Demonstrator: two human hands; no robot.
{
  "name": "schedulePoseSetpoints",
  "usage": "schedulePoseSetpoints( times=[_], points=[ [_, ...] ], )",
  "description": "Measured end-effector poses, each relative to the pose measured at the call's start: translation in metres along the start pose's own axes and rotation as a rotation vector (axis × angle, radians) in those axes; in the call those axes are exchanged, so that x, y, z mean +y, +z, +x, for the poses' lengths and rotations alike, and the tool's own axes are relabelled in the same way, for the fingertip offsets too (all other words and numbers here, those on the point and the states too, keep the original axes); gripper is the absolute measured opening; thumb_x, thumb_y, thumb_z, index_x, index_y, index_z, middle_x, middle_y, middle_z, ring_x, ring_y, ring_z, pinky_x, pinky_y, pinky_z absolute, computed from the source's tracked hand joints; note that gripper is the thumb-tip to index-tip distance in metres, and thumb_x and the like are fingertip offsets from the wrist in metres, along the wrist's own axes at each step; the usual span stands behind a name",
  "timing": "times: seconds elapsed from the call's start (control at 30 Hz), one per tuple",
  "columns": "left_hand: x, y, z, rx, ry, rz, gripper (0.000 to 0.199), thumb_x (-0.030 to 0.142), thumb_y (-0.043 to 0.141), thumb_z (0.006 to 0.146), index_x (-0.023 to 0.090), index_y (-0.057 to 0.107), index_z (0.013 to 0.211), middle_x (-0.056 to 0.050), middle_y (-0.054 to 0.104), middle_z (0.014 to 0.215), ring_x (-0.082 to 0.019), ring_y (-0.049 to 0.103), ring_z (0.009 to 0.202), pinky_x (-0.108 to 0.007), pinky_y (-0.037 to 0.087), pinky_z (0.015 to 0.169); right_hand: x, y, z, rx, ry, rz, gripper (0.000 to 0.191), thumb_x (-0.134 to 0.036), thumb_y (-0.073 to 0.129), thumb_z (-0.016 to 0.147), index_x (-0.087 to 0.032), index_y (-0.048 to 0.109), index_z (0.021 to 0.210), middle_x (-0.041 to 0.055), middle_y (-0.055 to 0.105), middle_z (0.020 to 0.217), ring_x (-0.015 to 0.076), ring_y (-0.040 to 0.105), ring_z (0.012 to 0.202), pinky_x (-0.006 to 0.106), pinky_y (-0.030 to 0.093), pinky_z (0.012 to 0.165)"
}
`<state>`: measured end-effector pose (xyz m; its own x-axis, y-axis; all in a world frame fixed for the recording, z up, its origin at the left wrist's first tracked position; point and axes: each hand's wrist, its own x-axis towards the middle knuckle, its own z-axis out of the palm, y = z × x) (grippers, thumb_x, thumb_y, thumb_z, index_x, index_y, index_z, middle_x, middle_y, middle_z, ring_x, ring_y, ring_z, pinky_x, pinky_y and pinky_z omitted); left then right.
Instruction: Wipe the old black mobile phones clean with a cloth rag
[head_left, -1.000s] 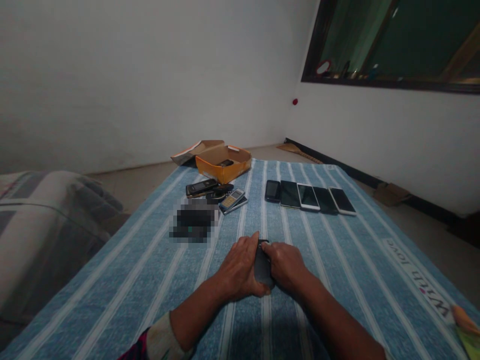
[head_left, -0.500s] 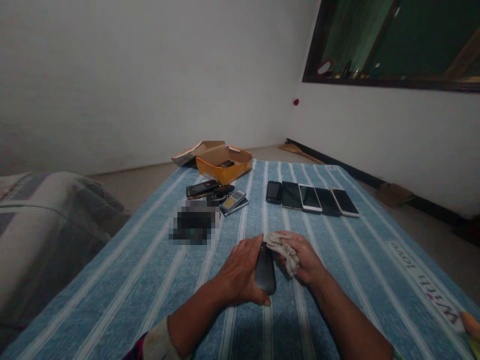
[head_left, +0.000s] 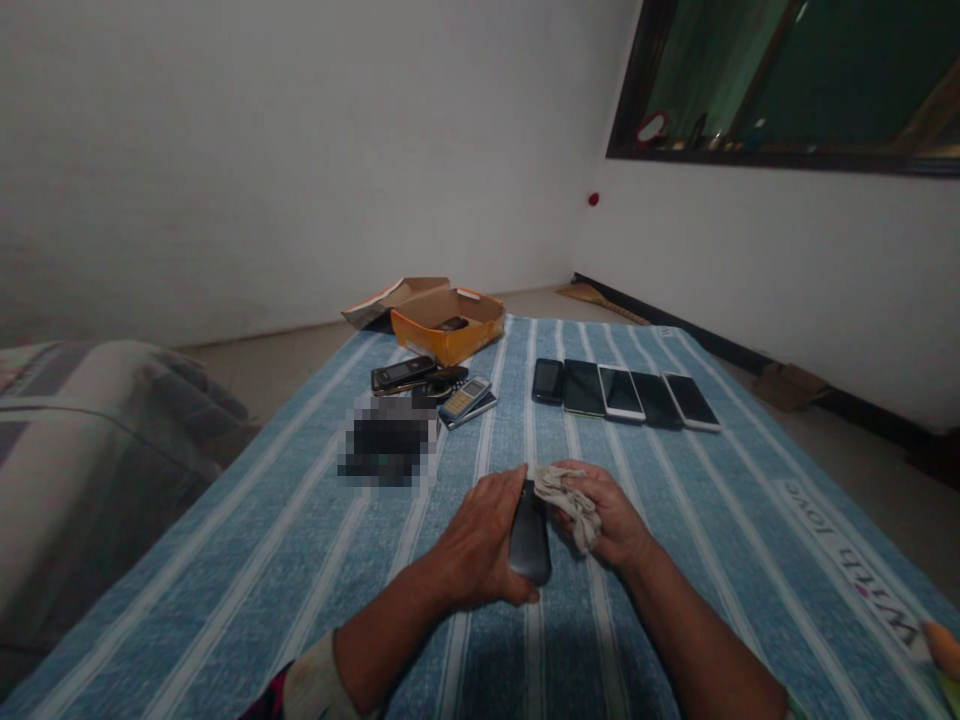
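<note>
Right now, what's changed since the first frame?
The right hand moved off the dark phone, rightward, and now grips a crumpled beige cloth at the phone's edge. The left hand holds the phone. The row of phones and orange box stayed put.

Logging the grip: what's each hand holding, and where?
The left hand grips a phone by its long side; the right hand bunches a cloth against the phone's top end.

the phone [head_left: 529, 535] is glossy black plastic, the rag [head_left: 574, 507] soft crumpled cloth, the box [head_left: 448, 340] matt cardboard.
</note>
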<state>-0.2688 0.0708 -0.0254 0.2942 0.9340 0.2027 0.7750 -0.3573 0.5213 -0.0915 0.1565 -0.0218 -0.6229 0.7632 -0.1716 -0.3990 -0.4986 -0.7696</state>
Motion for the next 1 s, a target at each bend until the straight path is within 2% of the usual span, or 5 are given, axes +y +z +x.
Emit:
schedulePoseSetpoints(
  times=[0.2, 0.47, 0.7, 0.83, 1.0],
  points=[
    [0.002, -0.002, 0.003, 0.153, 0.16, 0.006, 0.128, 0.027, 0.082, 0.051, 0.02, -0.001, 0.149, -0.018, 0.04, 0.134, -0.042, 0.041, 0.123, -0.061, 0.038, 0.101, -0.002, -0.001, 0.0, 0.027, -0.024, -0.012, 0.03, -0.028, 0.081, 0.062, -0.013, 0.069, 0.084, 0.0022, 0.068, 0.061, 0.0088, 0.053, 0.036, 0.017, 0.043, 0.035],
    [0.007, -0.009, 0.006, 0.294, 0.217, 0.05, 0.117, 0.021, 0.077, 0.054, 0.015, 0.008, 0.149, -0.021, 0.039, 0.135, -0.042, 0.039, 0.126, -0.061, 0.039, 0.102, -0.008, 0.001, -0.001, 0.075, -0.069, -0.089, 0.033, -0.031, 0.081, 0.06, -0.015, 0.069, 0.086, 0.0013, 0.069, 0.066, 0.0075, 0.051, 0.038, 0.017, 0.04, 0.036],
    [0.006, -0.004, 0.004, 0.347, 0.3, 0.128, 0.113, 0.023, 0.076, 0.064, 0.011, 0.005, 0.151, -0.025, 0.035, 0.143, -0.044, 0.034, 0.133, -0.065, 0.038, 0.104, -0.014, -0.001, 0.002, 0.53, -0.481, -0.716, 0.046, -0.046, 0.072, 0.07, -0.017, 0.07, 0.105, 0.0064, 0.073, 0.089, 0.0206, 0.068, 0.076, 0.031, 0.053, 0.068],
    [0.006, 0.0, 0.004, 0.351, 0.329, 0.144, 0.114, 0.022, 0.076, 0.063, 0.01, 0.005, 0.152, -0.027, 0.035, 0.144, -0.045, 0.032, 0.135, -0.066, 0.038, 0.103, -0.007, 0.014, 0.001, 0.441, -0.535, -0.946, 0.048, -0.049, 0.072, 0.07, -0.019, 0.071, 0.106, 0.0078, 0.073, 0.1, 0.0242, 0.068, 0.091, 0.035, 0.052, 0.082],
    [0.009, -0.001, 0.004, 0.338, 0.338, 0.154, 0.112, 0.019, 0.073, 0.064, 0.01, 0.004, 0.152, -0.027, 0.037, 0.144, -0.046, 0.033, 0.135, -0.067, 0.04, 0.101, 0.001, 0.027, 0.001, 0.363, -0.489, -0.971, 0.03, -0.046, 0.069, 0.074, -0.019, 0.074, 0.084, 0.0016, 0.071, 0.076, 0.0181, 0.063, 0.068, 0.029, 0.049, 0.067]
  ],
)
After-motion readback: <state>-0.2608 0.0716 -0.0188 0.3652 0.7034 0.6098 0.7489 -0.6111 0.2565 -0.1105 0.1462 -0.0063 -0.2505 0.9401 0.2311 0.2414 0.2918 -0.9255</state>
